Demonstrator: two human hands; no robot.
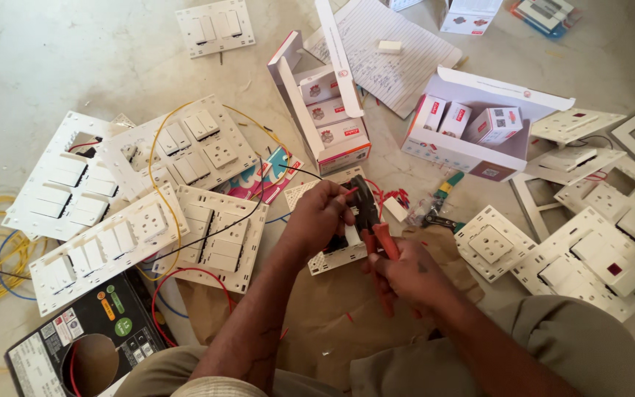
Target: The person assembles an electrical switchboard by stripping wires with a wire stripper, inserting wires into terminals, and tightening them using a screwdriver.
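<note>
while the right hand (406,273) clenches the red-handled metal pliers (373,234), the left hand (320,215) pinches a thin red wire (348,192) at their tip; beyond both hands stand two open white-and-red cardboard boxes (472,156) of small white-and-red cartons (494,123).
</note>
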